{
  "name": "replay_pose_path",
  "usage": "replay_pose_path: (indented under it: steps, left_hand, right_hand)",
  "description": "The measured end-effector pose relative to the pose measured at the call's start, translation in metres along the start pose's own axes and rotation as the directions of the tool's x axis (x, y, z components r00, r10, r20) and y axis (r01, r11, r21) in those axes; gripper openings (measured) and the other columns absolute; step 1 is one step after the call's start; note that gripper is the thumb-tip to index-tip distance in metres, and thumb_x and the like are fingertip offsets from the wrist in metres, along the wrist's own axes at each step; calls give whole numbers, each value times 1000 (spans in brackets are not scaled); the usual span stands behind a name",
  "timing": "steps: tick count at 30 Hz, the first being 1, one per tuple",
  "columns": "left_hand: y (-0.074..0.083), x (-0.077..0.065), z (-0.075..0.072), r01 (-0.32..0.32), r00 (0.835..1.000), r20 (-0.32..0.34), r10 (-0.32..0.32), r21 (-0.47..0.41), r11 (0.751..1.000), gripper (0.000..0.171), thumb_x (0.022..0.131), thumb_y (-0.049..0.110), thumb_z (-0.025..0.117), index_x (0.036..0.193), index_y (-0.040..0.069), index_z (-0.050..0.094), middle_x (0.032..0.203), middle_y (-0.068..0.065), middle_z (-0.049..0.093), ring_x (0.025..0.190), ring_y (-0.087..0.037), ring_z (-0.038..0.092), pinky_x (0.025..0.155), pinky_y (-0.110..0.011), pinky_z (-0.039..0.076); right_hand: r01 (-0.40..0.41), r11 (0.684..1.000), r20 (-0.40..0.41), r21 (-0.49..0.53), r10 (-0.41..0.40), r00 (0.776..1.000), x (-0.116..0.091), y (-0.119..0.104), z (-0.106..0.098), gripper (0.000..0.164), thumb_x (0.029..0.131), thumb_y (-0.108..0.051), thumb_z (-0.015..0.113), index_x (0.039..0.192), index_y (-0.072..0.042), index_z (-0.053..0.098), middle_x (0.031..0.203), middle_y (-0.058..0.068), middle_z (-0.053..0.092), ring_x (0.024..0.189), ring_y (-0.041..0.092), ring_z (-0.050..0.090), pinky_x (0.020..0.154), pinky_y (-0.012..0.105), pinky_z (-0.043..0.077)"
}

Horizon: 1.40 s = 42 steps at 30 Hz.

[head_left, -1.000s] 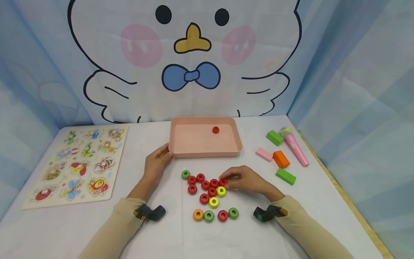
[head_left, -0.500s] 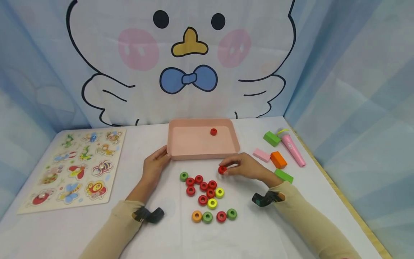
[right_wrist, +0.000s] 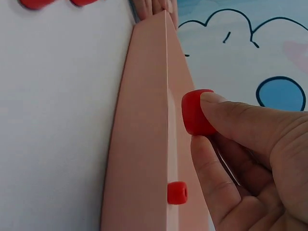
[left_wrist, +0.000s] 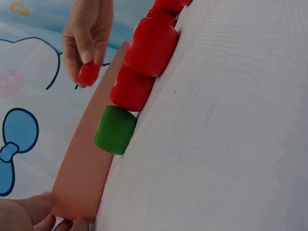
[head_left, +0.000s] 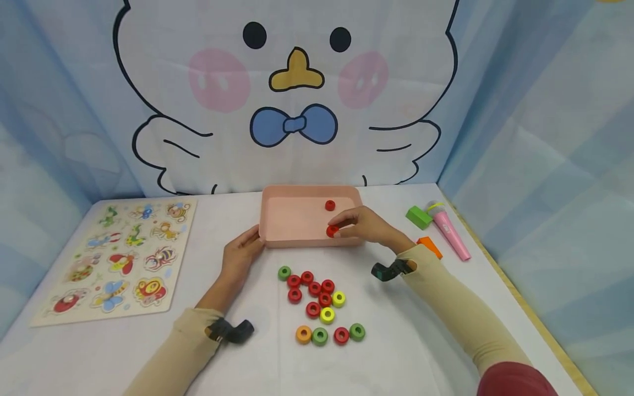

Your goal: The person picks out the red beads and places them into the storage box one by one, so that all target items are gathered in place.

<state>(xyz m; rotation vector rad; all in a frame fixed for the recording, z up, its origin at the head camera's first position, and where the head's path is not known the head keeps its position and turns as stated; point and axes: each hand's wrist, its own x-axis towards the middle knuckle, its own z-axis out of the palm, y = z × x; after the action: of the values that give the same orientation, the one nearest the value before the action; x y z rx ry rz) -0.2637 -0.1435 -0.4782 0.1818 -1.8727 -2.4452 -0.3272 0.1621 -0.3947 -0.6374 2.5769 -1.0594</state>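
Note:
My right hand (head_left: 369, 225) pinches a red bead (right_wrist: 195, 113) between thumb and fingertips, held above the front right part of the pink tray (head_left: 297, 242). Another red bead (head_left: 329, 205) lies inside the tray towards the back right. At the tray's front left corner, my left hand (head_left: 240, 256) grips the edge, its thumb (left_wrist: 41, 206) against the wall in the left wrist view. In front of the tray lies a loose group of red beads, two yellow beads (head_left: 327, 315) and a green bead (head_left: 284, 273). Nearer, an orange bead (head_left: 304, 334) sits in a row with green and red ones.
An insect puzzle board (head_left: 116, 258) lies on the left of the white table. To the right are a green block (head_left: 419, 217), a partly hidden orange block (head_left: 430, 246) and a pink toy microphone (head_left: 452, 234). A printed curtain (head_left: 297, 159) stands behind the tray.
My right hand has lifted a red bead from the group and carried it forward over the tray. The left hand stays at the tray corner. The right arm now hides some blocks.

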Motion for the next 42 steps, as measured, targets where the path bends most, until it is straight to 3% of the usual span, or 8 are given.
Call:
replay_pose_path:
  steps: [9, 16, 22, 31, 36, 42]
  left_hand:
    - [1, 0, 0, -12, 1000, 2, 12, -10, 1000, 50, 94, -1, 63, 141, -3, 49, 143, -19, 50, 129, -23, 50, 98, -20, 47]
    - [-2, -1, 0, -10, 1000, 5, 10, 16, 1000, 48, 94, 1, 64, 140, -3, 50, 141, -19, 51, 129, -22, 50, 99, -20, 46]
    - [-3, -2, 0, -25, 1000, 9, 24, 43, 999, 48, 93, 3, 66, 139, -2, 52, 140, -17, 53, 128, -20, 51, 98, -20, 47]
    - [2, -3, 1, -8, 1000, 8, 7, 29, 1000, 50, 94, 2, 65, 141, -2, 50, 142, -16, 51, 128, -20, 50, 98, -20, 47]
    - [2, -4, 2, 2, 1000, 7, -2, 35, 999, 50, 94, 3, 65, 142, -1, 49, 142, -15, 51, 129, -20, 50, 99, -21, 47]
    - [1, -2, 1, 4, 1000, -1, -4, 35, 999, 50, 94, 3, 65, 141, 0, 51, 142, -15, 52, 128, -19, 51, 98, -20, 47]
  right_hand:
    - [-46, 999, 25, -21, 46, 999, 52, 10, -16, 29, 85, -7, 77, 114, -7, 73, 112, 6, 68, 105, 24, 57, 92, 32, 53]
    - [-48, 998, 48, -40, 50, 998, 71, 24, -19, 26, 83, -2, 78, 109, -3, 75, 109, 8, 70, 103, 24, 58, 96, 32, 50]
    - [-102, 993, 43, -59, 105, 994, 75, 30, -17, 26, 83, -3, 78, 108, -7, 76, 109, 6, 69, 105, 24, 56, 97, 33, 49]
    - [-97, 992, 40, -80, 100, 994, 76, 31, -18, 30, 84, -7, 78, 114, -9, 74, 114, 7, 66, 107, 26, 54, 97, 34, 50]
    - [-105, 991, 1, -88, 105, 994, 67, 31, -22, 31, 85, -13, 79, 115, -12, 73, 120, 7, 60, 109, 25, 55, 97, 36, 50]
    - [-79, 996, -7, -42, 79, 997, 49, 27, -24, 32, 89, -13, 74, 121, -8, 68, 122, 8, 61, 110, 26, 59, 95, 34, 53]
